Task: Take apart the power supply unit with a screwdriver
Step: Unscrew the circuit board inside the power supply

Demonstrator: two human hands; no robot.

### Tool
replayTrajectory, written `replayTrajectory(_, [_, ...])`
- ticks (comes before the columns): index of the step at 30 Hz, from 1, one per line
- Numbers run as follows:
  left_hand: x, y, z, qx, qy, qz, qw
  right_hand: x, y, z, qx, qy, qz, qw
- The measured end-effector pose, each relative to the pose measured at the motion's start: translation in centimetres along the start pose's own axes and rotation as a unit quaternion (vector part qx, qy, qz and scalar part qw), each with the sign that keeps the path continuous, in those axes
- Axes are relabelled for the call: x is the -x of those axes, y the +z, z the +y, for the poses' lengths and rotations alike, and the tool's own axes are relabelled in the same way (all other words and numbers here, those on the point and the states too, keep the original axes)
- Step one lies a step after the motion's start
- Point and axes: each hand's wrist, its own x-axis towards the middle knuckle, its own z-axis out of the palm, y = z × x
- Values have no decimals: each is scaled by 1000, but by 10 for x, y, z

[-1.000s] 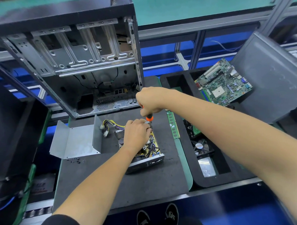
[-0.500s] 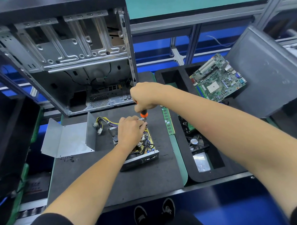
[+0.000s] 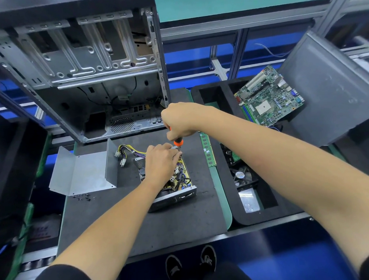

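The opened power supply unit (image 3: 177, 194) lies on the dark foam mat (image 3: 176, 221), its yellow circuit board and wires bared. My left hand (image 3: 160, 163) rests on top of the board, its fingers by the far corner. My right hand (image 3: 180, 119) is closed around the orange-and-black screwdriver (image 3: 178, 142), held upright with the tip down at that far corner, next to my left fingertips. The tip itself is hidden. A bundle of yellow and purple cables (image 3: 126, 151) runs out to the left of the unit.
The unit's bent metal cover (image 3: 82, 172) lies left of it, with several small screws (image 3: 82, 197) at its near edge. An empty computer case (image 3: 81, 69) stands behind. A memory stick (image 3: 208, 150), a black tray (image 3: 245, 218) with a fan (image 3: 242, 176), and a motherboard (image 3: 268, 96) are to the right.
Both hands stay at the unit's far corner with the screwdriver upright; only the camera view has shifted slightly.
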Motion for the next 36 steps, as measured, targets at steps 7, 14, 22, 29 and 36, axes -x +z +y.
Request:
replayTrajectory(7, [0,0,1,0,-3,1,1000,1,-1,-1,-4,-6,0,1000])
replayTrajectory(14, [1,2,-1,13,-4,12,1000,-2,-3,2,-4,3,-13,1000])
replayTrajectory(22, [1,2,-2,19,-4,15,1000,-5,-2,5,-7,2,-19,1000])
replayTrajectory(29, [1,4,-2,16,-2,11,1000,-8,-2,4,-3,12,-33,999])
replayTrajectory(36, [1,2,-1,23,-9,19,1000,-13,-4,2,26,-25,-54,998])
